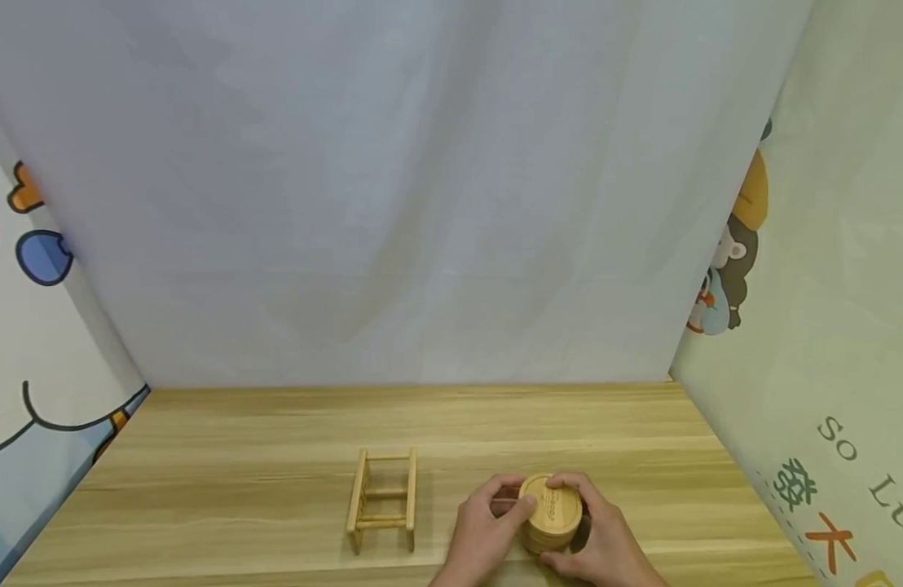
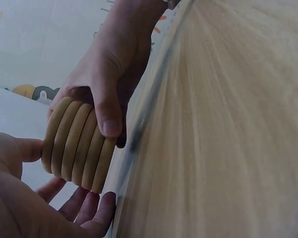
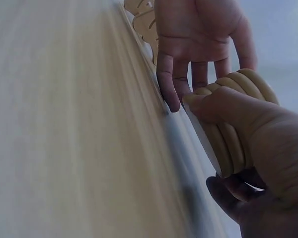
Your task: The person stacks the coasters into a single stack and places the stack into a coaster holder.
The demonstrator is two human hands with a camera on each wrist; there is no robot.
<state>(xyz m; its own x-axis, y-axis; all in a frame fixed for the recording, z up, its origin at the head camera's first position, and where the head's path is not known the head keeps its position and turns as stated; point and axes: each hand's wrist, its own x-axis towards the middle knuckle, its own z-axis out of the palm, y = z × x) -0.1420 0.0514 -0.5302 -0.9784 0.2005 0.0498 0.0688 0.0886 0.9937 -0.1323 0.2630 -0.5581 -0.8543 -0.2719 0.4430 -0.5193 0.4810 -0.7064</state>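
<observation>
A stack of several round wooden coasters point(image 1: 556, 507) is held between both hands at the front right of the table, its printed top facing up. In the wrist views a gap shows between the coasters point(image 2: 78, 144) and the tabletop. My right hand point(image 1: 601, 534) grips the stack from the right, with the thumb low on its side. My left hand point(image 1: 486, 526) is at the left side, thumb on the top coaster's edge and fingers round the far side. In the right wrist view the left hand's fingers point(image 3: 169, 82) reach down beside the coasters point(image 3: 233, 134).
A small wooden rack point(image 1: 410, 499) with upright posts and crossbars stands on the table left of the hands. The wood-grain table point(image 1: 239, 473) ends at a pale curtain point(image 1: 393, 244) behind. Printed cloths hang at the left point(image 1: 48, 326) and right point(image 1: 811, 326).
</observation>
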